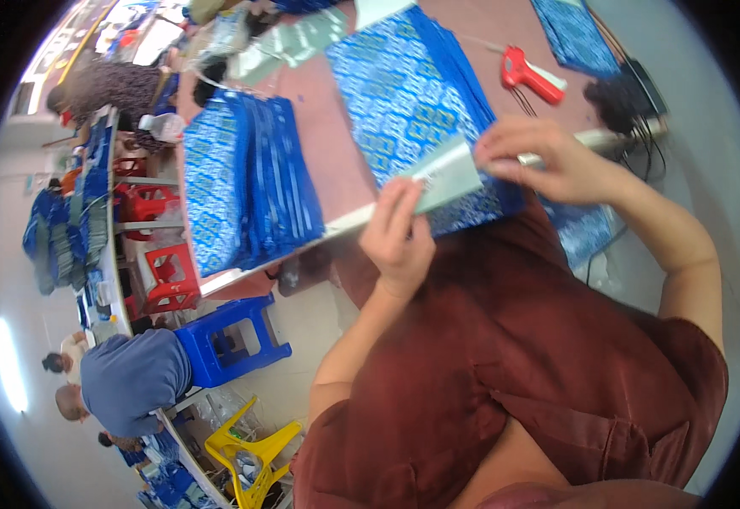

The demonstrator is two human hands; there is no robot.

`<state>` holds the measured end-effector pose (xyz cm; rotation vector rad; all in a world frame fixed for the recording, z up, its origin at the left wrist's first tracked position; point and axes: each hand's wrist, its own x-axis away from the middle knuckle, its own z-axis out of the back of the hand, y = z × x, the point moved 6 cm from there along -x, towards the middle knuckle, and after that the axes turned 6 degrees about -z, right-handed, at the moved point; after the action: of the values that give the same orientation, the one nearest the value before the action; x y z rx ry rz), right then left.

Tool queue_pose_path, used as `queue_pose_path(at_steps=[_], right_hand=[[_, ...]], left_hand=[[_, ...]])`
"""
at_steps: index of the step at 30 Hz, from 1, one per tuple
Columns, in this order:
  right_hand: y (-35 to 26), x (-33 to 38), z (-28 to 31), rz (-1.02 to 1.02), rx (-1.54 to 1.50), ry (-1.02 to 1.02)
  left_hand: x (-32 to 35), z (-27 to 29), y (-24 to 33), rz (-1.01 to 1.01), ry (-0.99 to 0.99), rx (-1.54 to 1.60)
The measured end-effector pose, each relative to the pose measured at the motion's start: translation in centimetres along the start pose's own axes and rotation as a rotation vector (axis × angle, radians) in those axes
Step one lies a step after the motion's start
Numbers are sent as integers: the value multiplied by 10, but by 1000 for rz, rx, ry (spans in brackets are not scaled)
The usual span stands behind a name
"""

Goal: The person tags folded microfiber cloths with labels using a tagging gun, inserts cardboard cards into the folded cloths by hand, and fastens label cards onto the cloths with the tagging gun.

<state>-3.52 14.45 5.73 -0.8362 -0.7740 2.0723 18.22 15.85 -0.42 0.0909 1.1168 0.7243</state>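
A pale green-and-white flat strip (453,176) lies slantwise across the near end of a blue patterned fabric stack (395,85). My left hand (399,237) is closed on the strip's left end, with the thumb and fingers pressed together. At the other end, my right hand (556,161) pinches the strip's corner between thumb and fingertips. The stack's lower part hangs over the table edge by my lap. Left of it stands another pile of folded blue patterned pieces (251,178). Beyond my right hand lies a red tool shaped like a glue gun (533,76).
The pink table (319,127) has a pale front edge. Clear plastic wrapping (289,51) lies at its far side. A dark box with cables (641,93) stands at the right corner. To the left are a blue stool (230,339), a yellow stool (251,454) and a seated person (136,382).
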Motion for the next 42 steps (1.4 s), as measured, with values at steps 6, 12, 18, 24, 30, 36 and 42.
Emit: queue_pose_path(at_steps=[6, 12, 18, 24, 30, 36, 42], right_hand=[[-5, -2, -9, 25, 83, 93], [-23, -12, -11, 79, 198, 164], [-26, -6, -4, 149, 219, 243], [-10, 1, 1, 80, 228, 262], [-43, -3, 16, 193, 373, 345], [-34, -24, -8, 203, 501, 339], [-31, -38, -13, 198, 439, 433]], left_hand=[[5, 0, -3, -13, -42, -33], [0, 9, 1, 10, -44, -26], [-10, 10, 2, -18, -67, -74], [-30, 7, -8, -160, -69, -54], [-56, 19, -12, -166, -72, -83], [-71, 12, -12, -184, -161, -106], [-76, 24, -9, -208, -129, -147]])
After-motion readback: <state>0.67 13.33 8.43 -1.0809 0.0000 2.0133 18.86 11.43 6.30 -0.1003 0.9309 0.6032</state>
